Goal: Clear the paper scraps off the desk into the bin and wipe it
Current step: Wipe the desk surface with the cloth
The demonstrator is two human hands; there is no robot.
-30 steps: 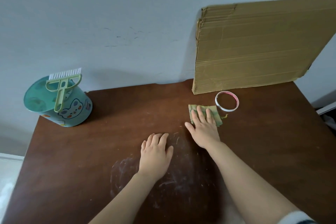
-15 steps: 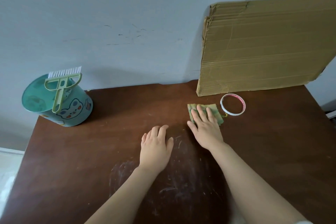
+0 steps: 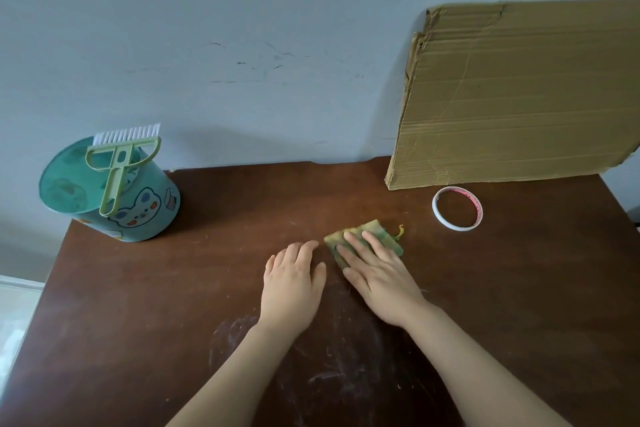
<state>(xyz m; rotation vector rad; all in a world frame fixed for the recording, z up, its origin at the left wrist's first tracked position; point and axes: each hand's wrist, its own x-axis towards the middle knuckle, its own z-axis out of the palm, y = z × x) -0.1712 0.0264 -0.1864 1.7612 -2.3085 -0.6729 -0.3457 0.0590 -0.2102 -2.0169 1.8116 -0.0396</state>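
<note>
Showing a left hand (image 3: 293, 284) and a right hand (image 3: 382, 282), both bare. Leaving the left forearm (image 3: 239, 376) and the right forearm (image 3: 485, 369) uncovered as well, all the way from the wrists to the bottom edge of the view. Narrowing at the wrists, broadening toward the elbows. Showing smooth backs, shortish fingers and faint knuckle creases.

Near the frame's centre, the right hand (image 3: 379, 274) presses flat on a green-yellow cloth (image 3: 375, 236) on the brown table (image 3: 519, 288). The left hand (image 3: 294, 282) lies flat just beside it. At left stands a teal bin (image 3: 138, 215) with a green brush (image 3: 119, 166) across its rim. At right, a tape ring (image 3: 457, 207) lies below leaning cardboard (image 3: 519, 97).
</note>
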